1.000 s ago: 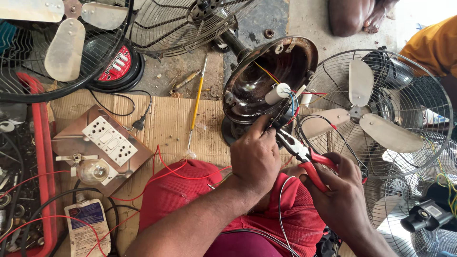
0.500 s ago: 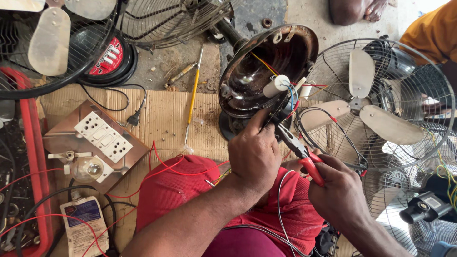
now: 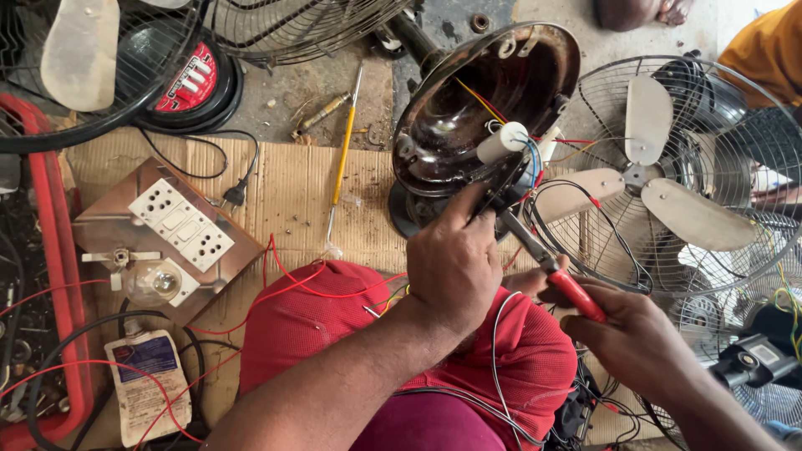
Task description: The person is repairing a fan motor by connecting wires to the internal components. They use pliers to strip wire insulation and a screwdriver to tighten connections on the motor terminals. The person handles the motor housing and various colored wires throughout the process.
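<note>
My left hand (image 3: 455, 263) pinches the wires at the lower edge of a round dark fan base shell (image 3: 468, 108) that lies tipped up on the cardboard. A white cylindrical capacitor (image 3: 502, 142) with blue, red and yellow wires (image 3: 532, 159) sticks out of the shell. My right hand (image 3: 639, 342) grips red-handled pliers (image 3: 551, 267); their jaws meet the wires just beside my left fingertips. Both hands hover over my red-clothed lap (image 3: 334, 334).
A fan with cream blades in a wire cage (image 3: 668, 175) stands right. A yellow-handled screwdriver (image 3: 344, 154) lies on cardboard (image 3: 284, 192). A switch-and-socket board with a bulb (image 3: 167, 234), a red crate (image 3: 63, 276), a multimeter (image 3: 146, 384) and another person's orange sleeve (image 3: 764, 54) surround me.
The view has shifted slightly downward, so everything sits higher in frame. My hands keep the same grip; the pliers have moved closer to the wires at the shell's edge.
</note>
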